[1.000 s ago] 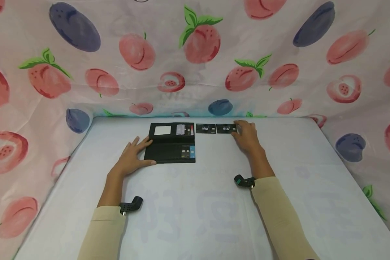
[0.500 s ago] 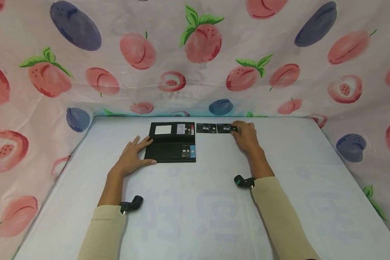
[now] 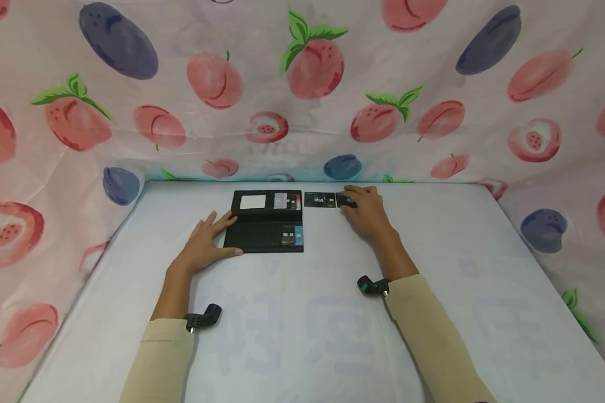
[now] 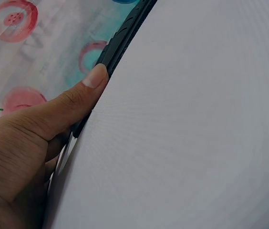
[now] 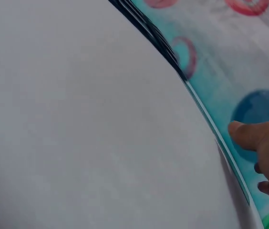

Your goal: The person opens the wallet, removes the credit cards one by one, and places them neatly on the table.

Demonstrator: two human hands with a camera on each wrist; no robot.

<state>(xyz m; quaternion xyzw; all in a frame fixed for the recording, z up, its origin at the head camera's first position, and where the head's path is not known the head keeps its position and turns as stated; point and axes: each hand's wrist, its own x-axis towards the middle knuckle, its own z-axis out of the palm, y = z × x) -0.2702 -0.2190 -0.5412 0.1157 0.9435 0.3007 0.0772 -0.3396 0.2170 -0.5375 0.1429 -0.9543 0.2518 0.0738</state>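
Observation:
A black wallet (image 3: 254, 238) lies unfolded on the white table. Its pockets hold a white insert (image 3: 252, 202) and several cards, one of them blue (image 3: 298, 235). My left hand (image 3: 201, 246) rests against the wallet's left side with spread fingers, and the thumb (image 4: 96, 76) touches its near edge. To the wallet's right, a black Vip card (image 3: 320, 200) lies flat. Beside it lies a second black Vip card (image 3: 340, 200), its right part covered by my right hand (image 3: 368, 212). In the right wrist view, that hand's thumb (image 5: 242, 133) appears raised above the card, pinching nothing visible.
Behind the table's far edge hangs a fruit-printed cloth (image 3: 297, 140), which also lines both sides. The white table surface (image 3: 302, 324) extends in front of the wallet and cards. Each wrist carries a small black camera.
My right hand has shifted left from the second card's right edge and now covers more of that card. The left hand, wallet and cards have stayed in place.

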